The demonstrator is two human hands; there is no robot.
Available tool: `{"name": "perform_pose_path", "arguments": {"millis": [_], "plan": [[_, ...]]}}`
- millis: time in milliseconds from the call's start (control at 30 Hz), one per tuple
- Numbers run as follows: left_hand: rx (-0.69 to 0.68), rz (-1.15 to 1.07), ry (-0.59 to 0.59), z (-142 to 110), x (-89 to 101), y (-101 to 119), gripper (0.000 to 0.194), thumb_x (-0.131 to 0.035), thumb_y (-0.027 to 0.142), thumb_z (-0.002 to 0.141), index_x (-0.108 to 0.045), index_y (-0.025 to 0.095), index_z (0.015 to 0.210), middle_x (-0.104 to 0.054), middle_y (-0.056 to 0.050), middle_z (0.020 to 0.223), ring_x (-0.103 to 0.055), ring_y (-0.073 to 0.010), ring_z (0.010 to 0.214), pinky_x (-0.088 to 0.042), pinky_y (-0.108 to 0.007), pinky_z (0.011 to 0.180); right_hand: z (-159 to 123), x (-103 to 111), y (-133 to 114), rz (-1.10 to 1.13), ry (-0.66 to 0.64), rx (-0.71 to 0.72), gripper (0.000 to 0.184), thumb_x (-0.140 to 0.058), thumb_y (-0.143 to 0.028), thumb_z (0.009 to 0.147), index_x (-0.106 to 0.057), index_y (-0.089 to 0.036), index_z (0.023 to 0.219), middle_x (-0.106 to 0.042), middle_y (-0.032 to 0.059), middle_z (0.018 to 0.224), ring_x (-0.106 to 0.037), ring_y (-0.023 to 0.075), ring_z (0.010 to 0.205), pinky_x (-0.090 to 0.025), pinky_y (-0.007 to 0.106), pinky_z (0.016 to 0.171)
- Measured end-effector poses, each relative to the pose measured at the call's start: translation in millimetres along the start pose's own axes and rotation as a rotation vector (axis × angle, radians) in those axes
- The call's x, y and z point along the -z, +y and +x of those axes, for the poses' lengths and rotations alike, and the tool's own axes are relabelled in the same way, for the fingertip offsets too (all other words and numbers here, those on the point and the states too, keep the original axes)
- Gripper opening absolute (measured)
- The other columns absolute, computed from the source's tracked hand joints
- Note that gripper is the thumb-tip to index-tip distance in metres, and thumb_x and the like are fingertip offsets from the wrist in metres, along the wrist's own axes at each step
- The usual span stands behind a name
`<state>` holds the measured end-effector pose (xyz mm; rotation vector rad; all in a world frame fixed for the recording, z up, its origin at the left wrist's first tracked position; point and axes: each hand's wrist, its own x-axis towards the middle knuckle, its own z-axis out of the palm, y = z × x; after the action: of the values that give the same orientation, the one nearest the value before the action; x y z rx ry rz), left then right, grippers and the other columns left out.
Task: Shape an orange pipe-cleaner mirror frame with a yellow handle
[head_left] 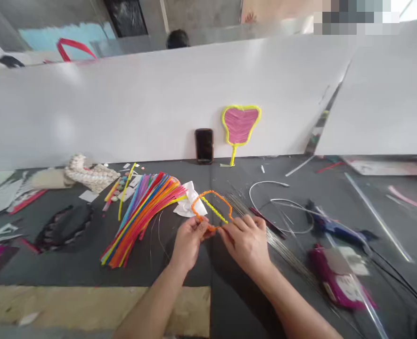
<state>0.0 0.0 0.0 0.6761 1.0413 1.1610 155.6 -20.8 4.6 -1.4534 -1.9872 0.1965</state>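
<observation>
An orange pipe cleaner loop (212, 191) is held between both hands above the dark table. My left hand (191, 238) pinches its lower left part between thumb and fingers. Curled over its lower right part is my right hand (247, 240), with the fingertips close to the left ones. A yellow twisted pipe cleaner (214, 210) shows through the loop. Behind it lies crumpled white paper (187, 203). Left of my left hand spreads a bundle of many-coloured pipe cleaners (141, 216).
A pink and yellow fan-like shape (241, 125) and a phone (204, 146) lean on the white partition (141, 103). Thin wires (289, 259), a blue glue gun (335, 228) and a magenta packet (339, 278) lie right. A dark braided band (65, 228) lies left.
</observation>
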Motion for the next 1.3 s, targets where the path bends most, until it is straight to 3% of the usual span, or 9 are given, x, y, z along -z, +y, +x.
{"name": "perform_pose_path", "arguments": {"millis": [100,200,267,367,633,767,867,1033,1300], "plan": [[0.029,0.017,-0.019,2.2,10.9,9.7,0.031,-0.077,0.034,0.064,-0.06,0.013,0.078,-0.062,0.0,0.064,-0.06,-0.0107,0.062,-0.054,-0.025,0.064,5.7,4.0,21.7,0.282,0.1,-0.122,0.022,-0.055,-0.037,0.084,-0.061,-0.02,0.096,-0.063,0.0071,0.09,-0.055,0.0204,0.083,-0.041,0.036,0.076],[0.063,0.039,-0.07,4.6,20.9,16.9,0.029,-0.075,0.032,0.066,-0.06,0.013,0.081,-0.061,0.0,0.065,-0.061,-0.0113,0.064,-0.054,-0.026,0.065,8.7,2.9,37.6,0.686,0.162,-0.472,0.03,-0.054,-0.043,0.083,-0.055,-0.021,0.104,-0.061,0.0072,0.097,-0.055,0.0177,0.079,-0.044,0.031,0.066],[0.097,0.061,-0.127,5.8,25.5,19.1,0.027,-0.074,0.031,0.068,-0.06,0.013,0.082,-0.06,0.0,0.065,-0.061,-0.0111,0.064,-0.055,-0.026,0.065,9.3,1.0,41.4,0.991,0.075,-0.642,0.036,-0.055,-0.048,0.081,-0.055,-0.022,0.106,-0.061,0.0067,0.1,-0.056,0.0161,0.075,-0.044,0.028,0.061],[0.149,0.11,-0.201,6.6,28.1,18.8,0.027,-0.073,0.031,0.069,-0.06,0.013,0.084,-0.059,0.0,0.065,-0.059,-0.0106,0.063,-0.055,-0.028,0.066,9.3,0.1,37.9,1.266,-0.127,-0.733,0.041,-0.057,-0.052,0.078,-0.058,-0.02,0.104,-0.064,0.0053,0.09,-0.054,0.013,0.066,-0.04,0.024,0.052],[0.146,0.143,-0.226,8.2,30.0,17.0,0.028,-0.07,0.033,0.073,-0.063,0.012,0.09,-0.056,0.0,0.066,-0.058,-0.0098,0.062,-0.053,-0.024,0.063,7.6,-7.8,34.7,1.227,-0.202,-0.704,0.036,-0.071,-0.041,0.068,-0.061,-0.018,0.093,-0.058,-0.002,0.067,-0.044,0.0073,0.051,-0.033,0.021,0.046],[0.132,-0.014,-0.255,6.7,27.7,14.5,0.04,-0.069,0.034,0.074,-0.058,0.018,0.108,-0.06,-0.004,0.089,-0.063,-0.0139,0.081,-0.051,-0.026,0.072,7.5,-15.7,35.6,1.366,-0.121,-0.748,0.035,-0.071,-0.041,0.068,-0.059,-0.019,0.093,-0.057,-0.0022,0.068,-0.047,0.0077,0.056,-0.035,0.02,0.048],[0.235,-0.07,-0.332,0.6,19.6,7.6,0.059,-0.076,0.026,0.068,-0.048,0.026,0.12,-0.06,-0.006,0.104,-0.065,-0.0175,0.085,-0.051,-0.034,0.077,9.6,-15.7,34.2,1.492,-0.025,-0.761,0.034,-0.074,-0.038,0.067,-0.059,-0.02,0.092,-0.056,-0.0028,0.069,-0.048,0.0075,0.058,-0.036,0.019,0.05],[0.4,0.114,-0.391,-10.6,3.7,-6.7,0.042,-0.076,0.023,0.065,-0.052,0.016,0.098,-0.065,-0.007,0.09,-0.065,-0.0167,0.07,-0.053,-0.03,0.061,12.9,-10.6,32.3,1.551,0.038,-0.746,0.034,-0.074,-0.038,0.067,-0.06,-0.021,0.092,-0.057,-0.0016,0.072,-0.05,0.0094,0.059,-0.038,0.021,0.05],[0.272,0.235,-0.254,-11.4,-1.6,-9.4,0.037,-0.077,0.027,0.062,-0.054,0.014,0.088,-0.065,-0.005,0.079,-0.065,-0.016,0.069,-0.052,-0.026,0.057,6.0,-16.1,25.5,1.495,-0.281,-0.744,0.044,-0.079,-0.033,0.062,-0.056,-0.019,0.097,-0.062,-0.0011,0.073,-0.057,0.0122,0.065,-0.04,0.025,0.059]]}}
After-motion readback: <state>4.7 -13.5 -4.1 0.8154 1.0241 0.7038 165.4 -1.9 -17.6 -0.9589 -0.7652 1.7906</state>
